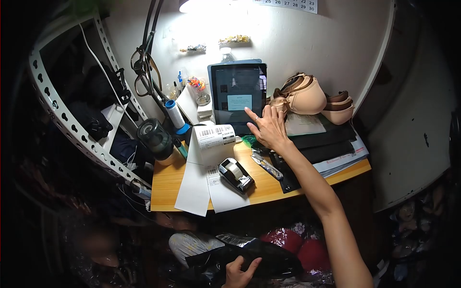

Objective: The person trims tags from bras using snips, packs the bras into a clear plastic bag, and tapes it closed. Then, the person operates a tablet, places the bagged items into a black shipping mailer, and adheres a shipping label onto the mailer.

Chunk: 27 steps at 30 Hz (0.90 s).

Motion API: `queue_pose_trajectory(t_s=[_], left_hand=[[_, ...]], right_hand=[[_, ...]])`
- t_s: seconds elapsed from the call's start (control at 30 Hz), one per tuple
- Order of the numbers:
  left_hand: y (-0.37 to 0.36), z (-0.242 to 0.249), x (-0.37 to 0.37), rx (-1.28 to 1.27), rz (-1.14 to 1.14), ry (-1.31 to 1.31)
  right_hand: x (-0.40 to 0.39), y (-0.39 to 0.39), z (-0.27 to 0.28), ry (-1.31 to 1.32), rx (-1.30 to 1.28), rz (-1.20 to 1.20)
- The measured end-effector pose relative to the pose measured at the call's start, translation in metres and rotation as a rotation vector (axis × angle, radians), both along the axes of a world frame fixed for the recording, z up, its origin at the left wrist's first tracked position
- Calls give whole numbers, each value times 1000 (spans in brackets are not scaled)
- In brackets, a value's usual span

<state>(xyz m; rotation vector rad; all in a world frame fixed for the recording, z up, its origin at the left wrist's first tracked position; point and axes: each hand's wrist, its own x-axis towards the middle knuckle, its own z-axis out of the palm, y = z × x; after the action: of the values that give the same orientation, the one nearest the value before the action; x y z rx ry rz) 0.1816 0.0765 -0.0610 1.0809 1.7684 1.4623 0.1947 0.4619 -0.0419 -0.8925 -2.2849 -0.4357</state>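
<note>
My right hand (269, 126) reaches across the desk with its index finger stretched to the tablet (225, 122). The fingertip is at a light pop-up box on the dark screen; its text is too small to read. Low in the view, my left hand (240, 273) grips a black plastic bag (273, 259) over my lap, thumb apart from the curled fingers. Beneath my right wrist lie snippers (267, 166) and dark material. A black tape dispenser (236, 175) stands on printed label paper (214, 139) in front of the tablet.
Beige bras (307, 95) are stacked right of the tablet, above black and white plastic mailers (338, 161). A thread spool (174, 114), a dark jar (152, 137) and eyeglasses (144, 72) are at left. A metal shelf (57, 105) borders the desk. Red wrapped items (312, 254) lie below.
</note>
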Motion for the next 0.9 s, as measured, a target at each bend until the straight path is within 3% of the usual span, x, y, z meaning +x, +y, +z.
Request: queue_pose_trajectory(t_s=[0.37,0.6,0.9], left_hand=[[-4,9,-2,-77,-22,98],[-9,-4,-1,-68,18,-30],[-9,2,-3,-48,35,0]], right_hand=[[9,-12,1,-28,-77,20],[5,-11,0,-48,-78,34],[-15,-7,9,-54,-57,18]])
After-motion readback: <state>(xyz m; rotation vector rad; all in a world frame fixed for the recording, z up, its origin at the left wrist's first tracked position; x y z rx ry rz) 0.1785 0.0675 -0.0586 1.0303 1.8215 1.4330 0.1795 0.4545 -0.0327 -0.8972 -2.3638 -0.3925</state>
